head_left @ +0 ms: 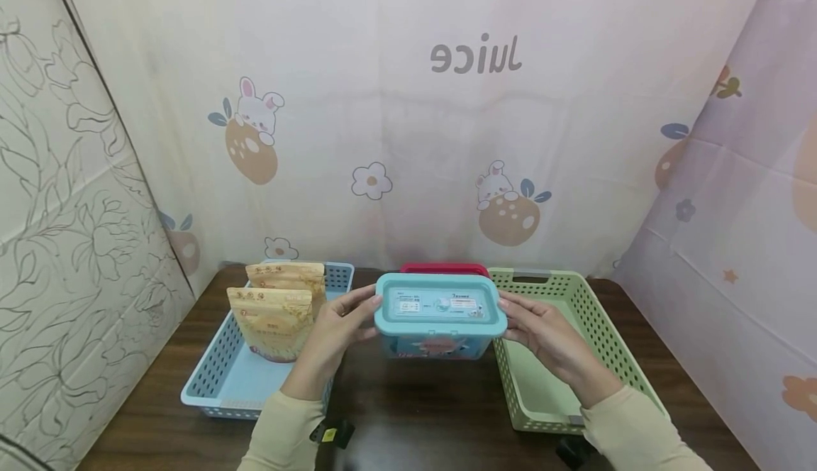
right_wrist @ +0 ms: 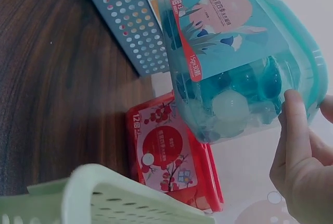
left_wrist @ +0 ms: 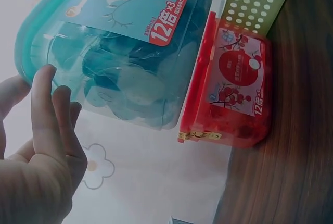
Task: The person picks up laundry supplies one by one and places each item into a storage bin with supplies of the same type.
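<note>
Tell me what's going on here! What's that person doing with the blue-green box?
A person is holding the blue-green box up off the dark table, with the left hand at one end and the right hand at the other. Its lid is on. A red box sits behind it. Yellow bags stand in a blue basket on the left, and a green basket is on the right.

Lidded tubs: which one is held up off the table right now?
The turquoise tub, held at its ends between the left hand and right hand. The red tub stands on the table, touched by neither hand.
</note>
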Demonstrator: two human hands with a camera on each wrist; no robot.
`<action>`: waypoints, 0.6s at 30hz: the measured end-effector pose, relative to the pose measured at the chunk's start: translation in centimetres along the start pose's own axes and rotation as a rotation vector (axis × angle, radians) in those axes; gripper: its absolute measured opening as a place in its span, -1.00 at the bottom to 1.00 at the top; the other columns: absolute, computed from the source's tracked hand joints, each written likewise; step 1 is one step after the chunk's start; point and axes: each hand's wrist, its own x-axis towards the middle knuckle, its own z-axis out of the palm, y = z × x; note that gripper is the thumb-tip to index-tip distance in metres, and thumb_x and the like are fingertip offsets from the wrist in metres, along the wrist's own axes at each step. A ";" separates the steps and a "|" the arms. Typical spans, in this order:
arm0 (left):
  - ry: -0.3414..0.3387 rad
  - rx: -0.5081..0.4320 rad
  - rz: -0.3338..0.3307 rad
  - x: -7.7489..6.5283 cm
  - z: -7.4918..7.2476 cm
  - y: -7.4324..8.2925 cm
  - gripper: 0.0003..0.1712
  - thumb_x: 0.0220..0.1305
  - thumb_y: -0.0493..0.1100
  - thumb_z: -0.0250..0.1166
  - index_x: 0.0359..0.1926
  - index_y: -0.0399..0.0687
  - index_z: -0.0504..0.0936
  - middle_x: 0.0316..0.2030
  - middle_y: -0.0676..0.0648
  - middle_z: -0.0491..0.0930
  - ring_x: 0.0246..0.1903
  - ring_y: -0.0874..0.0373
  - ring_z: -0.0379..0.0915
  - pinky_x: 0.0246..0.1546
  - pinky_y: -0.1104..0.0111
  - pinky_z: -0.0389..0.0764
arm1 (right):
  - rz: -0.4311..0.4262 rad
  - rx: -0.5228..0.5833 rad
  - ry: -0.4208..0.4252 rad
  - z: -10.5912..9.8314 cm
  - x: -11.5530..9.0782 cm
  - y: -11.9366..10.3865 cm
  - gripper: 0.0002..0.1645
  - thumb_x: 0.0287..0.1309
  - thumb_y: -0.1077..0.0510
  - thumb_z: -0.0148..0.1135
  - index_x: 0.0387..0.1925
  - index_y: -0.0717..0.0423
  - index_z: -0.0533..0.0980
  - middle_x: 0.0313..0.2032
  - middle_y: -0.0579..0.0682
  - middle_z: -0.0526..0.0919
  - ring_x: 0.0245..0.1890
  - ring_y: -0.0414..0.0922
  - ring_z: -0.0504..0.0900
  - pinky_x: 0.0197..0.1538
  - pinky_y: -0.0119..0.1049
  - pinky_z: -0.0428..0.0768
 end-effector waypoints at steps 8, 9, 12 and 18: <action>-0.046 -0.022 0.020 0.3 0.7 0.1 -0.47 0.35 -0.06 0.36 0.26 -0.16 0.57 0.02 -0.20 0.60 -0.10 0.02 0.65 -0.13 0.19 0.71 | -0.018 -0.018 0.006 -1.0 -0.1 -0.3 -0.25 0.46 0.06 0.15 0.45 0.41 0.16 -0.03 0.05 0.68 -0.09 -0.12 0.69 0.00 -0.28 0.67; -0.051 -0.023 0.021 0.3 0.8 0.2 -0.48 0.35 -0.06 0.36 0.26 -0.16 0.56 0.02 -0.19 0.60 -0.10 0.02 0.65 -0.13 0.19 0.71 | -0.019 -0.020 0.003 -1.1 -0.1 -0.3 -0.25 0.47 0.06 0.14 0.45 0.41 0.16 -0.03 0.05 0.68 -0.08 -0.13 0.69 0.00 -0.29 0.66; -0.064 -0.038 0.020 0.5 1.4 0.2 -0.48 0.35 -0.06 0.36 0.26 -0.15 0.57 0.03 -0.18 0.61 -0.08 0.03 0.64 -0.13 0.19 0.71 | -0.020 -0.020 -0.001 -1.7 -0.2 -0.4 -0.26 0.48 0.07 0.12 0.45 0.43 0.15 -0.04 0.03 0.69 -0.09 -0.13 0.69 0.01 -0.29 0.66; -0.105 -0.080 0.017 1.1 2.6 0.0 -0.45 0.31 -0.06 0.40 0.26 -0.16 0.57 0.06 -0.20 0.59 -0.05 0.02 0.64 -0.11 0.18 0.70 | -0.016 -0.030 0.015 -2.9 -0.5 -0.5 -0.27 0.48 0.07 0.11 0.45 0.44 0.15 -0.05 -0.01 0.69 -0.10 -0.13 0.67 0.01 -0.30 0.66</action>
